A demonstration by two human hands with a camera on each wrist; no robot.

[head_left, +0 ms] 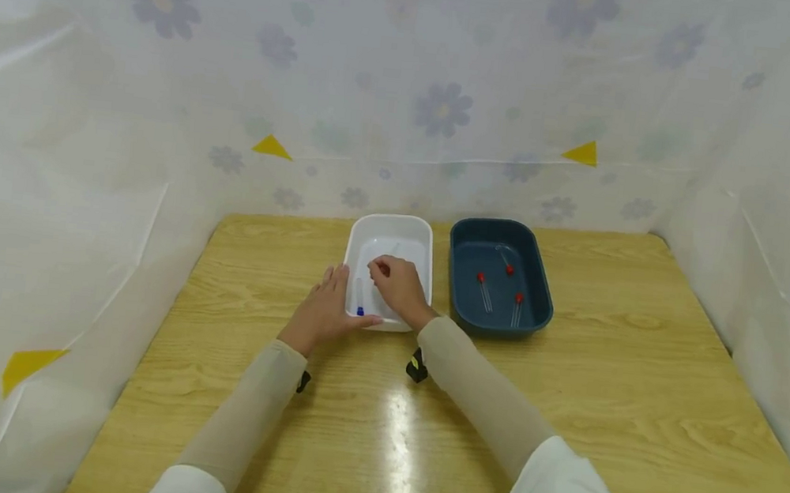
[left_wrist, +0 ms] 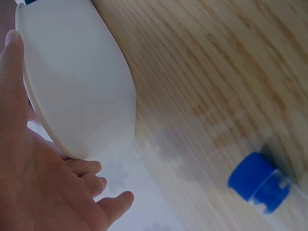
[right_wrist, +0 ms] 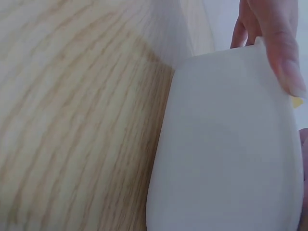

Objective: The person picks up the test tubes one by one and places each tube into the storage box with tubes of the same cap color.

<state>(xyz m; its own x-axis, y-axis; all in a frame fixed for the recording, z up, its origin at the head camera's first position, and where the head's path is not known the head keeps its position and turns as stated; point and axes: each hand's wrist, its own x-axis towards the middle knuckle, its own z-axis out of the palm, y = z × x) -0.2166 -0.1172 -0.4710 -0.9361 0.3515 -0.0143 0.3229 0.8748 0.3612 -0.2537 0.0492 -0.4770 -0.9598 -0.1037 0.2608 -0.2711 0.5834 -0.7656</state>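
A white tray [head_left: 427, 246] stands on the table. My left hand [head_left: 320, 312] lies against its near left corner, fingers spread along the left side and thumb along the front rim. Over the tray is my right hand [head_left: 400, 285], fingers bent and fingertips together; whether they pinch anything is not visible. Inside the tray lies a clear tube with a blue cap [head_left: 360, 311], and a faint clear piece [head_left: 396, 247] shows beyond the right hand. In the left wrist view, a blue-capped tube [left_wrist: 260, 180] lies on the wood. The right wrist view shows the tray's outer wall [right_wrist: 226, 139].
Just right of the white tray is a dark blue tray [head_left: 457, 304] holding three clear tubes with red caps [head_left: 481, 277]. A flowered curtain [head_left: 350, 115] with yellow triangles surrounds the wooden table [head_left: 625, 380] at the back and sides.
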